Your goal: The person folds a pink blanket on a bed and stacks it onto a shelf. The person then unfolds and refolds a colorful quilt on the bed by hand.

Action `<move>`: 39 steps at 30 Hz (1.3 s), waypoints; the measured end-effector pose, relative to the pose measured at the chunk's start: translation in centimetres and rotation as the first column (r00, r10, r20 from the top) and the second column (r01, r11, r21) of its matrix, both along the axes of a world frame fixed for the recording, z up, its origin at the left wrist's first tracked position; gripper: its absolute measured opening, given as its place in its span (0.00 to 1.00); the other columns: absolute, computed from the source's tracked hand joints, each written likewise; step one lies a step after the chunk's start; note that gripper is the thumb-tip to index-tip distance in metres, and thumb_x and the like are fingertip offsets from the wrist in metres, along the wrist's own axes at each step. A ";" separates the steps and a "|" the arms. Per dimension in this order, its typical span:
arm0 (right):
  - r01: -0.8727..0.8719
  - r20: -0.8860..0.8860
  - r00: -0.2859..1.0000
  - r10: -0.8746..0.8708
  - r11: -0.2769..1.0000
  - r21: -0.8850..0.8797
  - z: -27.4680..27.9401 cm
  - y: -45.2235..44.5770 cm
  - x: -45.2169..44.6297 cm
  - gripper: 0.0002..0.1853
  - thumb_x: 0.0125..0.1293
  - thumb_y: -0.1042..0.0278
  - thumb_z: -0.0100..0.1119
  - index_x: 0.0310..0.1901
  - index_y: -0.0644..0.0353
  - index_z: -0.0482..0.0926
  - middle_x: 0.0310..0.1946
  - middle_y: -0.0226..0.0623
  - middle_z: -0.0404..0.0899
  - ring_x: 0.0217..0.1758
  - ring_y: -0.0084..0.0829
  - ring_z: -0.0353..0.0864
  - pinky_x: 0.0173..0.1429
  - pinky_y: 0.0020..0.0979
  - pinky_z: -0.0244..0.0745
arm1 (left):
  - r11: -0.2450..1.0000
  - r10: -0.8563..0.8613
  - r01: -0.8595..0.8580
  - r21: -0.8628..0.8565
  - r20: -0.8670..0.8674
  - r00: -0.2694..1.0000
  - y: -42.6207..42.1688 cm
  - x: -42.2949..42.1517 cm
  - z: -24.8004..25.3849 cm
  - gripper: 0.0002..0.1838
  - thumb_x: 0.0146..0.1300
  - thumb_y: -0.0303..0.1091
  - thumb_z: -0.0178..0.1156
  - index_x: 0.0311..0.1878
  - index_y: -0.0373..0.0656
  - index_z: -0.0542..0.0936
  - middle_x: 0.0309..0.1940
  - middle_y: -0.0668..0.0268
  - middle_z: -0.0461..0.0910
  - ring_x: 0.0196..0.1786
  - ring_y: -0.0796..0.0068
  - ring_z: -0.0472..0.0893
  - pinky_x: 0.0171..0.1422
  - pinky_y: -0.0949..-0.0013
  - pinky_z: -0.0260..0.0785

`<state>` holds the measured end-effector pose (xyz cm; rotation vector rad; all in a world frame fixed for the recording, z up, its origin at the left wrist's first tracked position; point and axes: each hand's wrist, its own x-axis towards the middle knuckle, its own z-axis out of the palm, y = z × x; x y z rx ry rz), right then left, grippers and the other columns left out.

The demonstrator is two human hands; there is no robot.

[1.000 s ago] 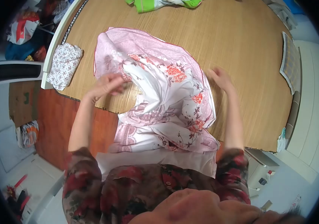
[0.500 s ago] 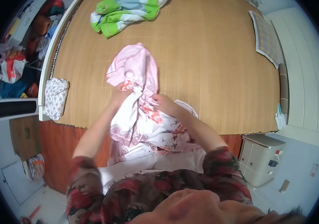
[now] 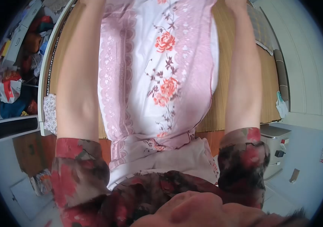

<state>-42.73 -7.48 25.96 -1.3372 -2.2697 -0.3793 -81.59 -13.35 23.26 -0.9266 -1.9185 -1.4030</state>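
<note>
A pink and white floral bedding cloth (image 3: 165, 68) with coral roses and a lacy pattern stretches from my lap up over the bed, spread fairly flat with bunched folds at the near end. Both my arms reach straight forward on either side of it. My left hand (image 3: 90, 2) is cut off by the top edge, left of the cloth. Only part of my right hand (image 3: 236, 3) shows at the top, right of the cloth. The fingers of both hands are out of sight, so any hold on the cloth's far end is hidden.
The bed's woven mat (image 3: 222, 109) shows beside the cloth. A folded flowered fabric (image 3: 50, 113) lies at its left corner, a checked pillow (image 3: 261, 34) at the right. Cluttered shelves (image 3: 21, 68) stand left; a beige cabinet (image 3: 276, 132) stands right.
Both hands have moved forward and apart, up to the top edge. The cloth went from a gathered bundle to a long, spread-out length. The green and white fabric is no longer visible.
</note>
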 end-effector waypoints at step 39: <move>-0.185 -0.403 0.889 -0.219 0.633 -0.752 -20.3 -42.4 26.1 0.26 0.55 0.62 0.68 0.51 0.72 0.74 0.43 0.43 0.80 0.44 0.30 0.78 0.49 0.29 0.73 | 0.123 -0.500 0.680 -0.723 0.546 0.672 -67.1 28.1 -5.4 0.19 0.48 0.25 0.63 0.47 0.49 0.81 0.30 0.58 0.81 0.32 0.56 0.80 0.37 0.62 0.72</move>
